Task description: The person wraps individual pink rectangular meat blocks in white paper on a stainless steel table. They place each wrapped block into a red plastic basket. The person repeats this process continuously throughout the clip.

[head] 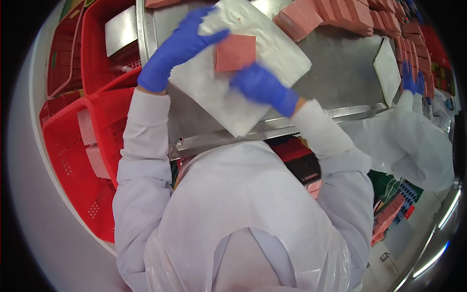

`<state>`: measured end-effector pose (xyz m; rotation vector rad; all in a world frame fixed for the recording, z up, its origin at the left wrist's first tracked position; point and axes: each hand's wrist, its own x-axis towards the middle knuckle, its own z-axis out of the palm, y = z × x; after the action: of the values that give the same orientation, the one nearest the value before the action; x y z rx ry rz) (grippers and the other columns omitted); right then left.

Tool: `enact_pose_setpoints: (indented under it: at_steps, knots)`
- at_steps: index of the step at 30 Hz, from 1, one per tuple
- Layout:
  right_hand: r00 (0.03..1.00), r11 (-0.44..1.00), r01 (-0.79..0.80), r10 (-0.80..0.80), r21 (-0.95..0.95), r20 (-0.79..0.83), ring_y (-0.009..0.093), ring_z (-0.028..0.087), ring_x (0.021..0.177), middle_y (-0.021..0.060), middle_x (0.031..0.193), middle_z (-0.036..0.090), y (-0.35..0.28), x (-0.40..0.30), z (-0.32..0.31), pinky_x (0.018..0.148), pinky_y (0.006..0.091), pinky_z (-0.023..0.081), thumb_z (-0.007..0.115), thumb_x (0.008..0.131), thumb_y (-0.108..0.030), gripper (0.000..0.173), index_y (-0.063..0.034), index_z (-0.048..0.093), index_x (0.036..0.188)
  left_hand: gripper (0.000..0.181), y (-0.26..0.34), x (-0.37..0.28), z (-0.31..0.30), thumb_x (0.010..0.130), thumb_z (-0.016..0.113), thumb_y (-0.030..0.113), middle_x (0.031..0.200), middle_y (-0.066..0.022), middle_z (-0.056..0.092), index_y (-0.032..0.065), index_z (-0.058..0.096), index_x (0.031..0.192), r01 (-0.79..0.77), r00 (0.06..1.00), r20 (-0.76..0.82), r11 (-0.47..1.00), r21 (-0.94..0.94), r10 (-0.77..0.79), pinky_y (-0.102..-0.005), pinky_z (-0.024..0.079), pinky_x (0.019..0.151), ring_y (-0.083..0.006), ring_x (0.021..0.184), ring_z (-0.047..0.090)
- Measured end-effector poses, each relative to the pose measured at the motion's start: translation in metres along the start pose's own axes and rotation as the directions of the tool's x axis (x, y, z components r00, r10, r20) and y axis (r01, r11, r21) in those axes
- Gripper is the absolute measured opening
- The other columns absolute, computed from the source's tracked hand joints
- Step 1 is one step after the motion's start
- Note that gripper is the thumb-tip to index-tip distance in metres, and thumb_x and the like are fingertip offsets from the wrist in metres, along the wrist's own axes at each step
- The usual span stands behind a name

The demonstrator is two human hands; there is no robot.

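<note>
A square pink block (235,53), which looks like pressed meat, lies on a stack of white paper sheets (284,54) on the metal table. My left hand (178,43), in a blue glove, reaches over the stack from the left, its thumb at the block's upper left corner and its fingers blurred at the sheets' far part. At the block's lower right is my right hand (261,85), also gloved in blue and blurred by motion; its fingers look curled, and whether they grip a sheet or the block cannot be told.
Rows of pink blocks (343,16) stand at the table's far right. Another white stack (387,73) lies near a co-worker's gloved hands (412,80). Red plastic crates (102,127) stand at the left, some holding pale blocks or a metal plate (121,31). The table's raised metal rim (270,127) runs before me.
</note>
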<state>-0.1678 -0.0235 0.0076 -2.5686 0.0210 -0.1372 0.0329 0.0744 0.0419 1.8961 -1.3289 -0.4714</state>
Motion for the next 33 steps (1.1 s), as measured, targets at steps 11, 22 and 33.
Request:
enact_pose_setpoints:
  at_steps: [11, 22, 33]
  knots:
    - [0.969, 0.972, -0.235, 0.235, -0.017, 0.070, 0.019, 0.060, 0.081, 0.0048, 0.084, 0.063, -0.005, 0.010, -0.021, 0.076, 0.0323, 0.045, 0.051, 0.086, -0.022, 0.021, -0.0072, 0.062, 0.094, 0.037, 0.002, 0.024, 0.011, 0.077, 0.062, 0.025, 0.093, -0.0052, 0.062, 0.0059, 0.056, 0.108, 0.174, 0.881, 0.473, 0.927, -0.332, 0.003, -0.0254, 0.041, 0.084, -0.0126, 0.098, 0.052]
    - [0.871, 0.701, -0.489, 0.362, 0.519, 0.332, 0.014, 0.058, 0.077, 0.0088, 0.087, 0.063, 0.059, 0.004, -0.072, 0.071, 0.0271, 0.046, 0.070, 0.068, -0.019, 0.076, -0.0050, 0.032, 0.133, 0.034, 0.015, 0.003, 0.104, 0.083, 0.046, 0.026, 0.097, -0.0078, 0.054, 0.0088, 0.051, 0.112, -0.051, 0.989, -0.100, 0.875, 0.481, 0.112, -0.0450, 0.028, 0.092, -0.0217, 0.094, 0.051]
    - [0.603, 0.721, -0.579, 0.693, 0.381, -0.396, 0.034, 0.038, 0.116, 0.0181, 0.124, 0.040, 0.000, 0.004, 0.007, 0.089, 0.0439, 0.034, 0.060, 0.071, -0.023, 0.067, 0.0009, 0.035, 0.128, 0.049, 0.015, -0.001, 0.125, 0.082, 0.050, 0.024, 0.120, -0.0110, 0.044, 0.0106, 0.037, 0.127, 0.087, 0.939, -0.342, 0.937, 0.337, 0.036, -0.0492, 0.022, 0.099, -0.0296, 0.110, 0.044]
